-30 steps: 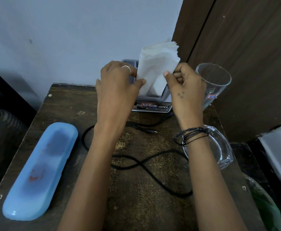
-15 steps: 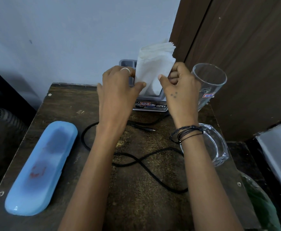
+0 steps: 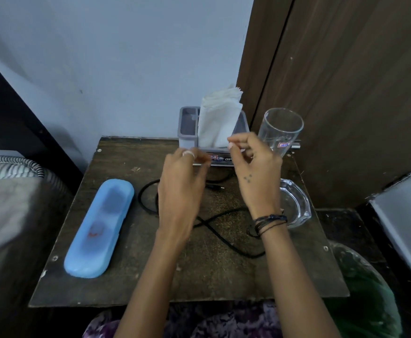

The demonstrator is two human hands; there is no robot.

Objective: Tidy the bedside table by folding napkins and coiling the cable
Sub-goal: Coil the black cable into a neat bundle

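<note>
Where the left hand (image 3: 182, 184) is blurred by motion, its fingers look loosely curled and holding nothing, though the blur makes this uncertain. Its wrist hides part of the black cable (image 3: 226, 236) sprawled uncoiled on the table (image 3: 131, 286). Beyond both hands, the napkins (image 3: 217, 120) stand upright in the grey holder (image 3: 187, 128), just past the right hand (image 3: 255, 172), whose loosely bent fingers (image 3: 235, 145) grip nothing.

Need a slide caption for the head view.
Both hands, left and right, hover before napkins in holder; cable uncoiled.
</note>
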